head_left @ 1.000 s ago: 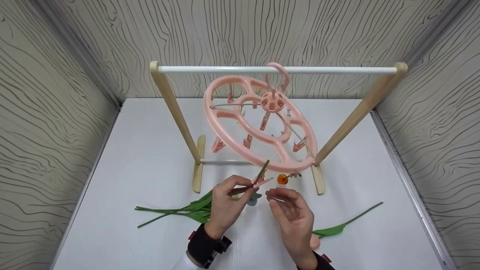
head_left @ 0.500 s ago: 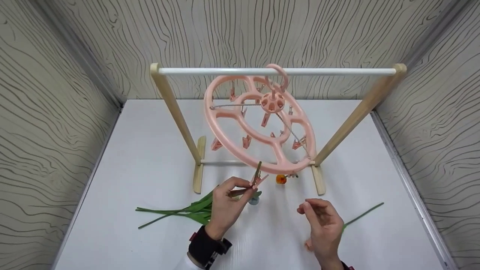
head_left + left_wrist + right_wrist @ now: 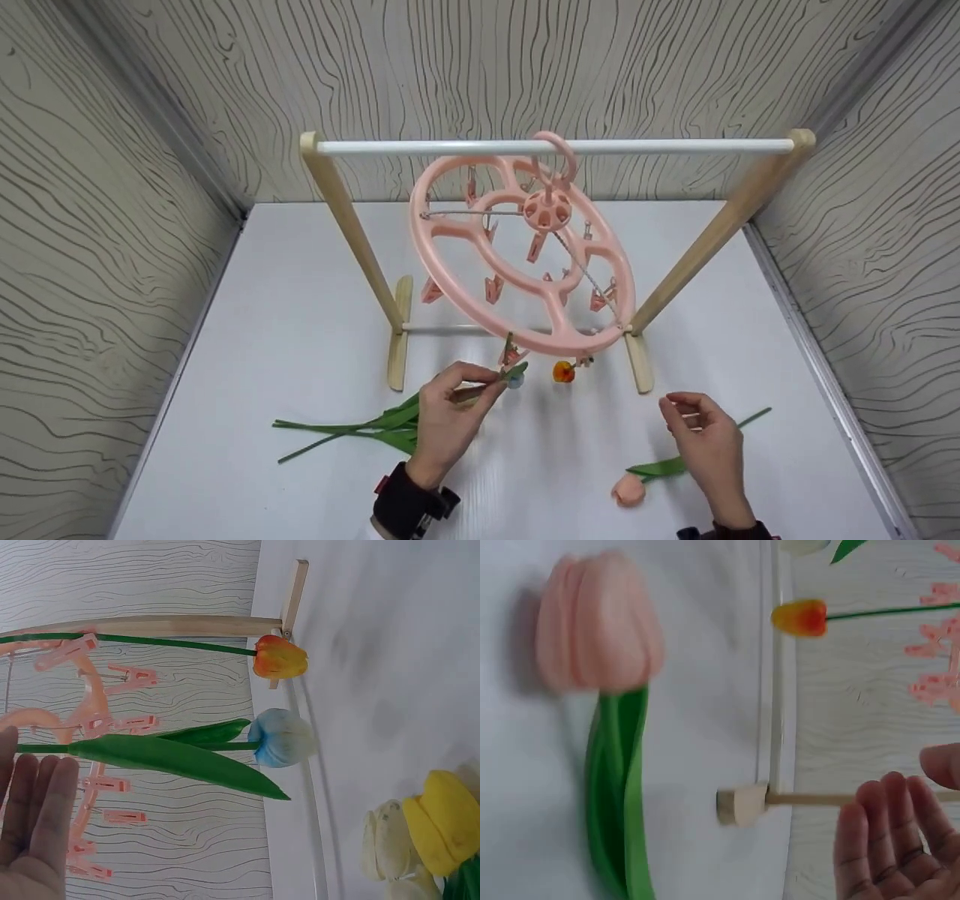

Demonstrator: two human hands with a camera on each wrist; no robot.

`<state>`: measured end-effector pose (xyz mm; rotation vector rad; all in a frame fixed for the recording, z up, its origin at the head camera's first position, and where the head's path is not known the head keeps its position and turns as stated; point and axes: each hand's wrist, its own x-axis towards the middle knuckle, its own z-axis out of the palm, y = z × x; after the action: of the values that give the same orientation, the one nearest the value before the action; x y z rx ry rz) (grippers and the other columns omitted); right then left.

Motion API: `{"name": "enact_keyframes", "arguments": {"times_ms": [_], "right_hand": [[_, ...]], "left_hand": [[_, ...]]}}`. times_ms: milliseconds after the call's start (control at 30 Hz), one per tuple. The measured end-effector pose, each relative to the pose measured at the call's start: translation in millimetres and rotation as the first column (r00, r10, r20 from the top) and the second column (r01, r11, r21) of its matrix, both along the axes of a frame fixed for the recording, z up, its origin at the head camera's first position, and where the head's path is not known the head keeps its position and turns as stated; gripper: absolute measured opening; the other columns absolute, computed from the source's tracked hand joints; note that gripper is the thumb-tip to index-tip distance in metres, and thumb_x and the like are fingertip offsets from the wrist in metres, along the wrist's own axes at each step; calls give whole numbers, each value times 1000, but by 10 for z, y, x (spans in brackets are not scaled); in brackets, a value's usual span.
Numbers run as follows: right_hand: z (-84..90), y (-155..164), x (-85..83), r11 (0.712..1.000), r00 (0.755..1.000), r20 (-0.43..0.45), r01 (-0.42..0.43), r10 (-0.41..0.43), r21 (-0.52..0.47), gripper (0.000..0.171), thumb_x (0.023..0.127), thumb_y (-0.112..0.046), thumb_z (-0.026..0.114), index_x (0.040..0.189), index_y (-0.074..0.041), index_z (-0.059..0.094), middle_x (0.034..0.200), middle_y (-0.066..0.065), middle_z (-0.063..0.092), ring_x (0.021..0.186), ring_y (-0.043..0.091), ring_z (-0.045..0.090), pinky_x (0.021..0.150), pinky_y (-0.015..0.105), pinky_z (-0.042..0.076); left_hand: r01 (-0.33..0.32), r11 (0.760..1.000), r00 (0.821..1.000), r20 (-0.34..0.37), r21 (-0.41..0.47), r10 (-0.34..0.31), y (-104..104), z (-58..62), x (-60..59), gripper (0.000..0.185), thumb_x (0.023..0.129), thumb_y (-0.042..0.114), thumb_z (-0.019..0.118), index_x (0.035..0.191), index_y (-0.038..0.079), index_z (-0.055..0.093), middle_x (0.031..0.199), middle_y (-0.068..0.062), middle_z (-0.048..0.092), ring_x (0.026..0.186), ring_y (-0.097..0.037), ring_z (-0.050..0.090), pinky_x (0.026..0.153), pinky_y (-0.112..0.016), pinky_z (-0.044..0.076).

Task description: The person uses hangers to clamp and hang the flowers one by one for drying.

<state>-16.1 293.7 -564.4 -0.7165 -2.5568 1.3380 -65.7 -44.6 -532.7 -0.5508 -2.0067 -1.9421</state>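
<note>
My left hand (image 3: 452, 411) pinches the stem of an artificial blue-and-white tulip (image 3: 283, 738) below the near rim of a pink round clip hanger (image 3: 457, 289). The stem's end shows at a pink clothes peg (image 3: 511, 355) just past the fingertips; in the left wrist view the bloom points down, with two green leaves. An orange tulip (image 3: 563, 371) hangs bloom-down from another peg to the right. My right hand (image 3: 709, 450) holds nothing, fingers loosely bent, above the stem of a peach tulip (image 3: 628, 490) lying on the table.
The hanger hooks over the white bar (image 3: 420, 148) of a wooden-legged stand (image 3: 352, 240) and tilts toward me. Several tulips with green stems (image 3: 322, 429) lie at left, partly behind my left hand; yellow (image 3: 442, 821) and white blooms (image 3: 388, 840) show there.
My right hand has moved away from the peg, to the right and nearer me, uncovering the peach bloom. My left hand stays on the blue tulip's stem, which has swung more upright.
</note>
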Motion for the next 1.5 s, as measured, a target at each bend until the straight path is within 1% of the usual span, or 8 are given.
{"name": "enact_keyframes", "arguments": {"times_ms": [100, 233, 400, 533, 667, 1033, 1267, 1500], "right_hand": [[-84, 247, -1, 991, 990, 140, -18, -2, 136, 32, 100, -30, 73, 114, -2, 73, 100, 14, 76, 71, 6, 63, 58, 21, 50], [-193, 577, 4, 978, 952, 305, -57, -7, 199, 42, 100, -36, 68, 113, 4, 69, 95, 19, 74, 72, 18, 63, 56, 27, 45], [-282, 928, 55, 971, 896, 444, -117, 14, 207, 50, 101, -41, 63, 108, 9, 68, 92, 24, 73, 71, 24, 64, 55, 29, 44], [-300, 1081, 88, 972, 859, 512, -135, 19, 190, 54, 100, -44, 61, 101, 10, 70, 77, 16, 72, 67, 22, 64, 53, 30, 46], [-303, 1136, 81, 976, 843, 538, -143, 31, 167, 57, 100, -46, 62, 96, 10, 70, 64, 7, 68, 60, 20, 63, 51, 30, 47], [-328, 1103, -45, 983, 869, 490, -140, 65, 118, 43, 96, -34, 68, 69, 0, 72, 51, 2, 65, 49, 17, 62, 46, 28, 47], [-363, 1118, -131, 996, 877, 474, -42, 77, -82, 33, 95, -19, 66, 93, 13, 73, 64, 5, 74, 59, 14, 72, 56, 27, 63], [-382, 1061, -114, 980, 906, 422, 98, -17, -172, 43, 97, -19, 67, 120, 17, 64, 75, 2, 76, 67, 9, 72, 65, 25, 66]], "left_hand": [[-4, 1000, 999, 33, 7, 4, -28, -43, 42, 8, 91, 3, 81, 97, 3, 76, 95, -12, 77, 92, -11, 76, 76, -32, 69], [-13, 1000, 998, 60, -7, 14, -73, -121, 83, 9, 91, 3, 81, 98, 2, 76, 96, -13, 77, 91, -11, 76, 76, -32, 69], [-35, 998, 991, 129, -50, 41, -132, -204, 133, 10, 91, 3, 81, 99, 1, 75, 97, -13, 77, 90, -9, 76, 76, -31, 68], [-46, 997, 975, 213, -68, 59, -166, -239, 176, 11, 90, 2, 81, 100, 1, 75, 100, -15, 77, 91, -2, 74, 78, -28, 68], [-60, 994, 962, 261, -89, 82, -188, -269, 216, 11, 90, 7, 83, 99, 7, 76, 100, -14, 78, 91, -4, 75, 79, -26, 68], [-73, 992, 955, 281, -104, 99, -185, -333, 243, 11, 90, 10, 84, 98, 13, 77, 98, -8, 78, 91, -4, 76, 77, -26, 67], [-77, 992, 956, 274, -104, 103, -193, -337, 243, 10, 91, 10, 83, 98, 9, 76, 99, -11, 79, 90, -5, 76, 77, -26, 67], [-70, 991, 941, 323, -112, 103, -214, -321, 257, 14, 90, 11, 84, 99, 3, 76, 100, -15, 79, 91, -4, 76, 78, -23, 67]]}}
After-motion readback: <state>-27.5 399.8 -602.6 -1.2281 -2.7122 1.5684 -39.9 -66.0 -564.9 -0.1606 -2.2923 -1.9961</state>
